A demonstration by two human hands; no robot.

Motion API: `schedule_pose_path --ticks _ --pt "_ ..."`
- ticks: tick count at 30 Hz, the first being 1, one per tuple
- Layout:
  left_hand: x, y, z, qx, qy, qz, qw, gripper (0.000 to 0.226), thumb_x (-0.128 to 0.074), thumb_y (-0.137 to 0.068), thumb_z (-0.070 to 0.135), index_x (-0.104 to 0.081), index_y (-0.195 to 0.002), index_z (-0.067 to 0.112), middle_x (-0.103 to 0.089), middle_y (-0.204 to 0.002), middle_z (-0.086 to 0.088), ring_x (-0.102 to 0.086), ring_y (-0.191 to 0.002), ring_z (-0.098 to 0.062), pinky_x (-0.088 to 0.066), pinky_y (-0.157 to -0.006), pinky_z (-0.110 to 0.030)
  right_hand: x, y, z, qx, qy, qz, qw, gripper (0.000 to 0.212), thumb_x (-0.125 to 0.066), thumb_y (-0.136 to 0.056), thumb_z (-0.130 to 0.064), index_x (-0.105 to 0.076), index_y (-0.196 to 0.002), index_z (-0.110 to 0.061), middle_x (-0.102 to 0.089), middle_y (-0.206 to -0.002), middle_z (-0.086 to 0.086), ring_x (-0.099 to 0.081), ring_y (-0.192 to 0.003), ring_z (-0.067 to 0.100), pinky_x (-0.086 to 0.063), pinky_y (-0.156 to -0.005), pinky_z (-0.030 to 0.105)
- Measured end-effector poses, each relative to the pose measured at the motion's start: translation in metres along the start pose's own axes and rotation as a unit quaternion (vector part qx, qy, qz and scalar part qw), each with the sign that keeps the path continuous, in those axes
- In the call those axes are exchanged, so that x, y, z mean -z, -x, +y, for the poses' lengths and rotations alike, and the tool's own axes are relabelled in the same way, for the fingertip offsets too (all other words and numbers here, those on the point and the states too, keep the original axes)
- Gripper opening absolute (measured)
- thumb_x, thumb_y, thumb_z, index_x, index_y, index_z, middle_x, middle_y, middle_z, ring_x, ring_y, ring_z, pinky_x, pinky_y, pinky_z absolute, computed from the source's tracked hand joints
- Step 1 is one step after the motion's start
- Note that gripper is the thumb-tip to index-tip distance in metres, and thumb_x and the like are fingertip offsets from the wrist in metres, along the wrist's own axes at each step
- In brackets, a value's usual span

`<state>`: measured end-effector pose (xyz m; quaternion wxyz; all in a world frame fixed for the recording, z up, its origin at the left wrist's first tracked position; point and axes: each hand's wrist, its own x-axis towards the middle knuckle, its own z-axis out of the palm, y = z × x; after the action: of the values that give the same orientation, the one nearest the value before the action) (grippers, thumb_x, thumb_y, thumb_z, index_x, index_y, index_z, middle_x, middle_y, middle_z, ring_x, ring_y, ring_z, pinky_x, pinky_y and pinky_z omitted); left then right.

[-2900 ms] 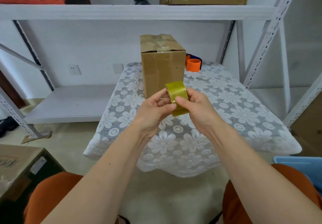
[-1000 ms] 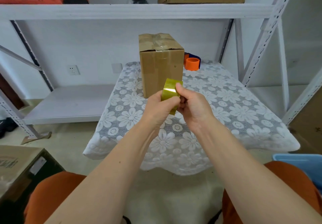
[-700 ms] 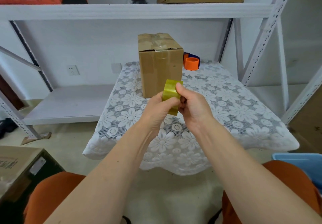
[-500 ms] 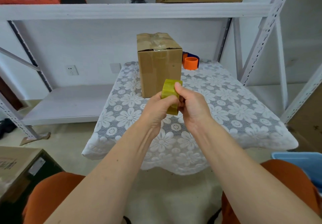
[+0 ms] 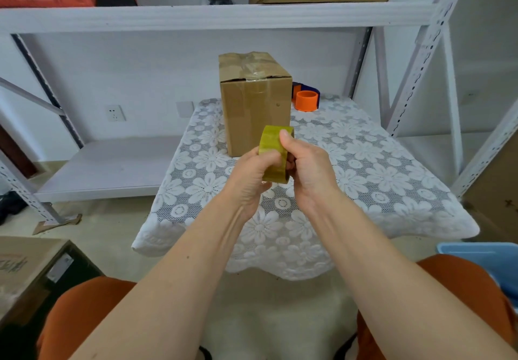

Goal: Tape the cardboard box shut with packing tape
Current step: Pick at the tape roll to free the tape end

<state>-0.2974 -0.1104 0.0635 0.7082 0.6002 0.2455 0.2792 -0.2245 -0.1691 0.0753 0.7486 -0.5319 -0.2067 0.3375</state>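
Observation:
A tall brown cardboard box stands upright at the far middle of the table, its top flaps closed with clear tape across them. In front of it, above the table, I hold a yellowish roll of packing tape with both hands. My left hand wraps the roll's left side. My right hand grips the right side, its thumb pressed on the roll's outer face near the top. The roll's core is hidden by my fingers.
The table wears a white lace floral cloth. An orange and blue tape dispenser sits behind the box on the right. White metal shelving surrounds the table. A blue bin is at right, a carton at left.
The roll has turned in my hands from facing me flat to edge-on and tilted. My right thumb has come up onto its outer face. The box has stayed put.

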Motion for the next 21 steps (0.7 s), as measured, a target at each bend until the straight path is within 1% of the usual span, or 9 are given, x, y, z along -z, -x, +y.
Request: schedule_pose_path --ticks 2,4,6,9,12,14,18,21 --pt "-0.0014 -0.0001 -0.0014 -0.003 0.008 0.009 1.0 0.01 -0.061 -0.062 0.021 -0.061 -0.072 0.022 -0.063 -0.065 0.006 -0.054 -0.074 -0.016 -0.039 -0.082 -0.036 0.0007 -0.0007 -0.0006 -0.005 0.0 0.005 1.0 0.021 -0.065 -0.086 -0.023 -0.071 -0.088 -0.004 -0.068 -0.076 0.007 -0.062 -0.061 0.012 -0.05 -0.054 0.023" --pt "-0.0025 -0.0005 -0.0025 -0.007 0.016 0.014 1.0 0.007 -0.062 -0.063 0.019 -0.061 -0.069 0.023 -0.063 -0.065 0.006 -0.053 -0.077 -0.018 -0.038 -0.083 -0.037 0.0009 -0.001 -0.0015 -0.005 0.001 0.007 1.0 0.024 -0.065 -0.086 -0.023 -0.071 -0.092 -0.001 -0.069 -0.079 0.009 -0.063 -0.065 0.014 -0.051 -0.054 0.022" --pt "-0.0029 -0.0011 -0.0029 -0.008 0.02 0.017 1.0 0.007 -0.061 -0.061 0.017 -0.061 -0.066 0.022 -0.062 -0.064 0.005 -0.053 -0.074 -0.017 -0.04 -0.082 -0.036 0.0004 -0.0008 -0.0016 -0.003 0.005 0.005 1.0 0.021 -0.065 -0.086 -0.023 -0.071 -0.088 -0.003 -0.068 -0.075 0.006 -0.062 -0.063 0.012 -0.05 -0.053 0.022" --pt "-0.0032 -0.0016 -0.0025 -0.009 0.038 0.029 0.999 0.009 -0.058 -0.058 0.013 -0.059 -0.062 0.021 -0.061 -0.059 0.005 -0.054 -0.063 -0.012 -0.043 -0.074 -0.031 -0.0013 0.0012 -0.0019 0.001 0.014 0.001 1.0 0.017 -0.064 -0.086 -0.022 -0.069 -0.077 -0.009 -0.063 -0.063 0.0 -0.057 -0.052 0.008 -0.047 -0.048 0.019" --pt "-0.0027 -0.0007 -0.0034 -0.012 0.044 0.038 0.998 0.011 -0.055 -0.058 0.011 -0.059 -0.064 0.019 -0.059 -0.057 0.006 -0.054 -0.058 -0.009 -0.045 -0.068 -0.028 -0.0032 0.0028 -0.0017 0.001 0.016 0.002 1.0 0.017 -0.064 -0.086 -0.022 -0.068 -0.073 -0.011 -0.063 -0.061 -0.001 -0.057 -0.05 0.008 -0.046 -0.047 0.019" --pt "-0.0005 0.0002 -0.0043 -0.013 0.047 0.035 0.998 0.012 -0.053 -0.057 0.011 -0.06 -0.064 0.019 -0.06 -0.057 0.006 -0.054 -0.057 -0.008 -0.045 -0.07 -0.028 -0.0042 0.0035 -0.0022 0.0 0.004 0.0 1.0 0.019 -0.064 -0.086 -0.02 -0.067 -0.07 -0.012 -0.064 -0.055 -0.004 -0.059 -0.047 0.005 -0.046 -0.044 0.017" --pt "0.0016 0.0014 -0.0043 -0.018 0.03 0.012 0.999 0.007 -0.06 -0.066 0.019 -0.066 -0.069 0.022 -0.065 -0.067 0.004 -0.058 -0.072 -0.014 -0.044 -0.082 -0.037 -0.0034 0.0037 -0.0034 -0.007 -0.005 -0.001 1.0 0.019 -0.064 -0.087 -0.021 -0.066 -0.071 -0.012 -0.062 -0.049 -0.008 -0.057 -0.043 0.003 -0.045 -0.043 0.017" --pt "0.001 0.001 -0.0047 -0.024 0.03 0.016 0.999 0.008 -0.06 -0.068 0.017 -0.064 -0.064 0.023 -0.064 -0.065 0.005 -0.056 -0.071 -0.014 -0.043 -0.082 -0.038 -0.0027 0.0024 -0.0028 -0.005 0.007 -0.002 1.0 0.018 -0.064 -0.086 -0.023 -0.067 -0.077 -0.007 -0.061 -0.059 -0.001 -0.056 -0.047 0.006 -0.046 -0.047 0.02"
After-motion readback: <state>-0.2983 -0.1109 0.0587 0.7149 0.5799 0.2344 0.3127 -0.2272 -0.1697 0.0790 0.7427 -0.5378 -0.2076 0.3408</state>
